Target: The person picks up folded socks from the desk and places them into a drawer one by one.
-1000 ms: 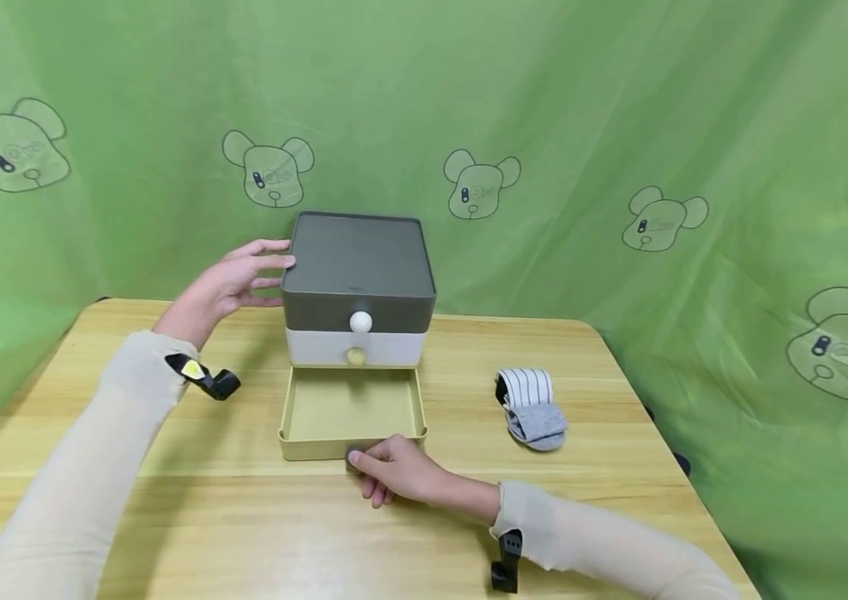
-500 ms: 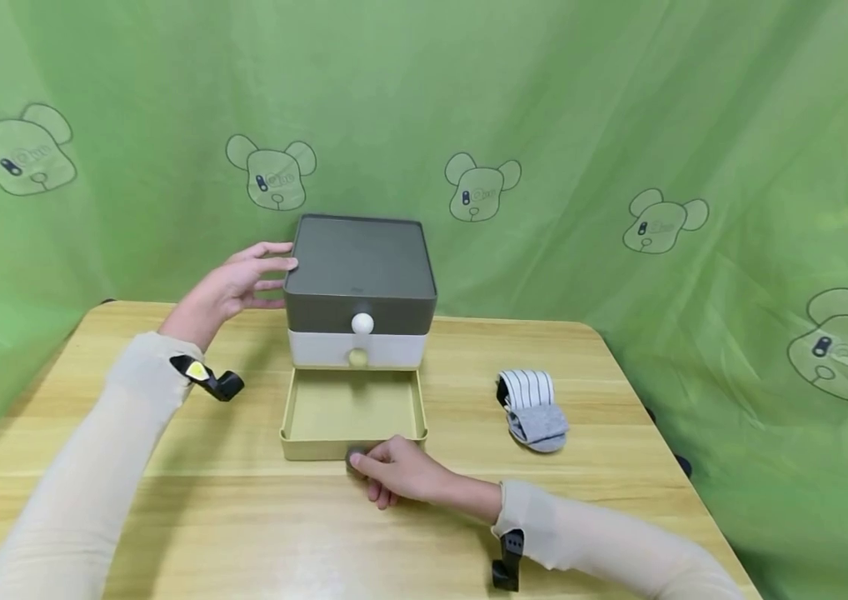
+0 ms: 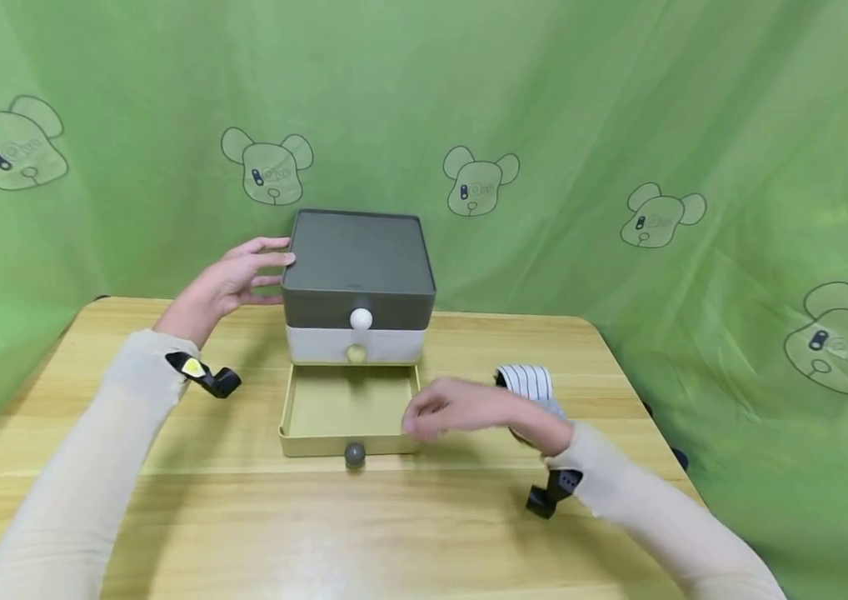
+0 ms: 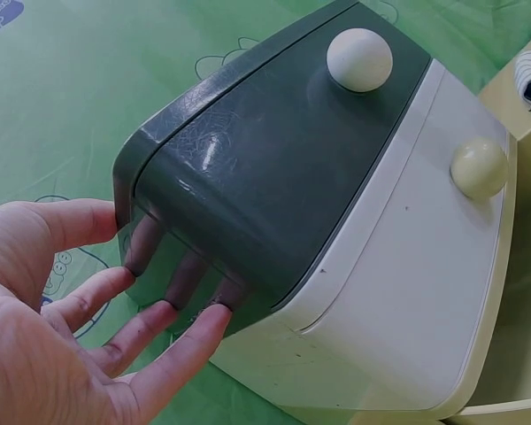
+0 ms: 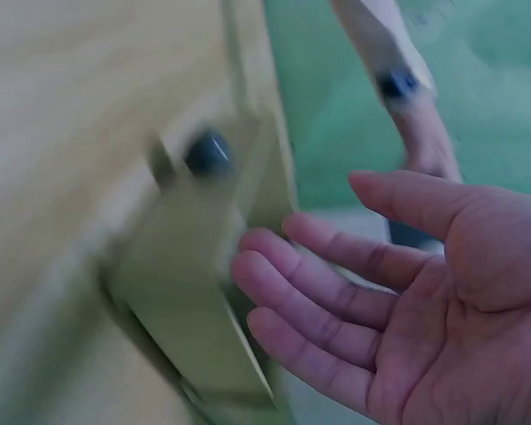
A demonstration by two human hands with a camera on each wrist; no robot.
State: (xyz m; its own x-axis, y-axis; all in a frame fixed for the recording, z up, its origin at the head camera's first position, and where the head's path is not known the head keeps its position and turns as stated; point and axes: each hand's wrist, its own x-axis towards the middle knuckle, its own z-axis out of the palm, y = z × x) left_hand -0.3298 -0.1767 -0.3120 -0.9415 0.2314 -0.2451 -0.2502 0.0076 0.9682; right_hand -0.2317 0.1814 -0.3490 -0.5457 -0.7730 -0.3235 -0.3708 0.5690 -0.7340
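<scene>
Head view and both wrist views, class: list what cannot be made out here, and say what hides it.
- Socks: head view, the near part is hidden behind the right hand.
- Right hand and open bottom drawer: right wrist view, smeared by motion blur.
- Closed upper drawers: contents hidden by their fronts.
- Left hand: left wrist view, cut off by the frame edge.

Three-tier drawer box (image 3: pixel 357 287) stands upright, its yellow-green bottom drawer (image 3: pixel 349 412) pulled out.

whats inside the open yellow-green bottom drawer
The pulled-out yellow-green bottom drawer shows only its bare floor; nothing lies on what is visible. The right hand hovers over its right front corner and covers that part.
</scene>
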